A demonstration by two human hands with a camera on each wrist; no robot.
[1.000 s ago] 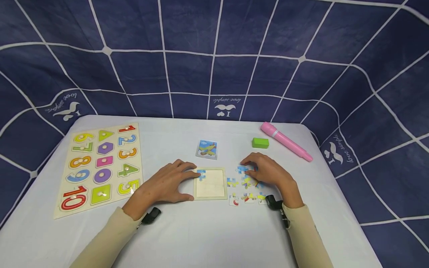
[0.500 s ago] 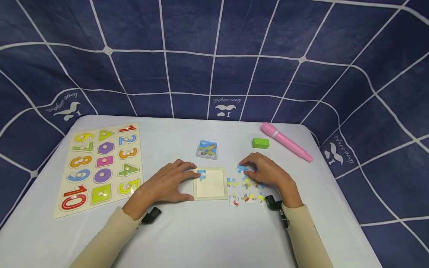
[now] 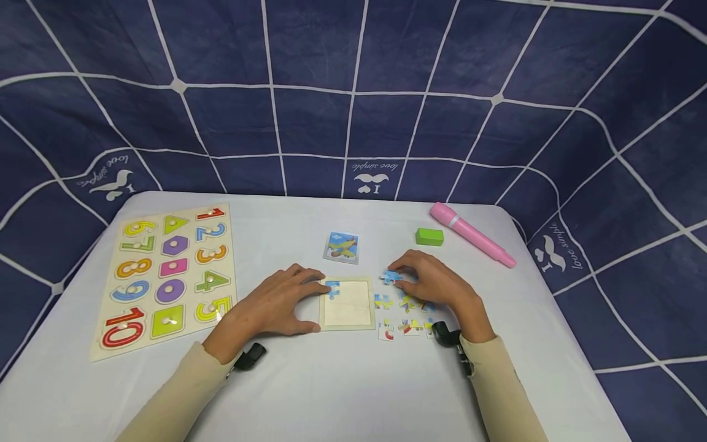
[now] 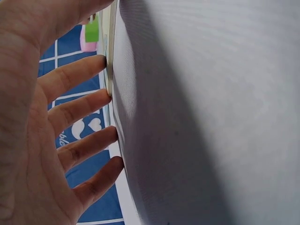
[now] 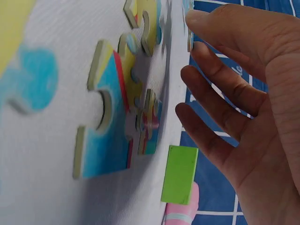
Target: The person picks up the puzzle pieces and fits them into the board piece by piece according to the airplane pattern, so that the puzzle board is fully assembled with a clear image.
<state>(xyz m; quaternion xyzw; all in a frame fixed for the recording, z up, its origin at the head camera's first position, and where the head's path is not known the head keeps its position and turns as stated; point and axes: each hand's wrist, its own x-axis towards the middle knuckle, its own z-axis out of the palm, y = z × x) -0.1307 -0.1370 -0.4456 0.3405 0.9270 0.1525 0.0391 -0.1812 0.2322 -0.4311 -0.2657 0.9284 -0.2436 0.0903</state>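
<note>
- Left hand [image 3: 278, 301]: fingers extended, thumb and fingertips at the left edge of the puzzle tray [image 3: 353, 310]; nothing grasped. Probable function: bracing the tray against sliding.
- Right hand [image 3: 433, 279]: grasping a blue puzzle piece [image 3: 391, 277] between thumb and forefinger, just right of the tray. The edge grip presumably leaves the printed face uncovered.
- Corner piece [image 3: 333, 288]: seated in the tray's upper left corner.
- Loose pieces [image 3: 383, 301]: right of the tray, apparently for short reach; some are hidden by the right hand.
- Picture card [image 3: 342, 247]: beyond the tray, presumably positioned for reference.
- Number board [image 3: 189, 310], green block [image 3: 429, 237] and pink pen [image 3: 472, 234]: set outside the work area.
- Left wrist view: shows the palm, separated fingers and tray side, concealed from the head view.
- Right wrist view: reveals piece thickness; the head view alone shows the corner piece.
</note>
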